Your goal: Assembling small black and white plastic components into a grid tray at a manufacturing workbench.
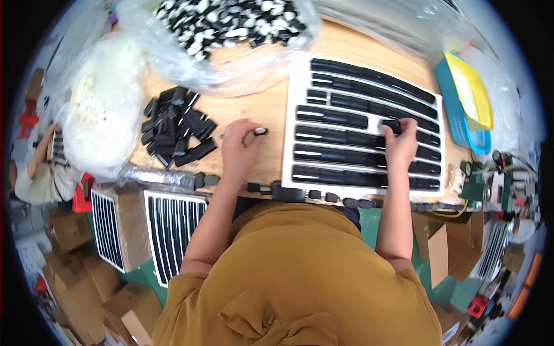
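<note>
My left hand (239,151) pinches a small black-and-white cap (261,131) between thumb and fingers, above the bare wood left of a white tray (295,86). My right hand (402,147) is closed on a short black cylindrical piece (391,124) over the tray. Black tubes (337,137) lie side by side in rows along the tray. Just left of the right hand's piece, white tray shows through a gap in one row. A loose pile of short black tubes (179,124) rests on the table, left of my left hand.
An open plastic bag of black and white caps (231,29) lies at the far side. A clear bag of whitish pieces (98,109) is at left. Blue (453,101) and yellow baskets (479,104) stand at right. Filled trays (173,230) and cardboard boxes (133,311) are below; another person sits far left.
</note>
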`<state>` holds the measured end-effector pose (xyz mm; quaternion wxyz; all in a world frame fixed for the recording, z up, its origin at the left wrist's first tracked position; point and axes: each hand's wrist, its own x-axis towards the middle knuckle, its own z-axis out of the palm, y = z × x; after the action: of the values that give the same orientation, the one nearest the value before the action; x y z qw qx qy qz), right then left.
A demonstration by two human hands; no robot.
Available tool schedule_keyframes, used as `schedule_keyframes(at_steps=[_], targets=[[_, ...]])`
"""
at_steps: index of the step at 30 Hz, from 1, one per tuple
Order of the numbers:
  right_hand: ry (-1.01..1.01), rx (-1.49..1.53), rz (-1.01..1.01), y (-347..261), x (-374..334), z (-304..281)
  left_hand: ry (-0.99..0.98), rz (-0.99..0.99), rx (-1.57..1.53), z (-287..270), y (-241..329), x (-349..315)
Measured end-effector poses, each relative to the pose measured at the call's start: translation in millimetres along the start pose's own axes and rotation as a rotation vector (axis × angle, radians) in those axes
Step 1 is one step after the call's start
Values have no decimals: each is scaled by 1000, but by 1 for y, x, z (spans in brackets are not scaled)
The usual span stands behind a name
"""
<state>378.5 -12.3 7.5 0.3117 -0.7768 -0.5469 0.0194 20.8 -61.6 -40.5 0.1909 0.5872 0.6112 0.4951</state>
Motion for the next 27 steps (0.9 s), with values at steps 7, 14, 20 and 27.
schedule_keyframes(at_steps=[7,14,20,27], targets=[[-596,777,-330,-129,-46,10,-69,67,7,-6,-3,7],[-631,439,-938,-182,-63,49,-87,114,15,-6,-16,4],[-578,396,-1045,-183,-72,67,-92,-21,-25,-6,-10,4],[-642,267,-1028,-189,-80,72,-101,-193,-225,-18,-5,5]])
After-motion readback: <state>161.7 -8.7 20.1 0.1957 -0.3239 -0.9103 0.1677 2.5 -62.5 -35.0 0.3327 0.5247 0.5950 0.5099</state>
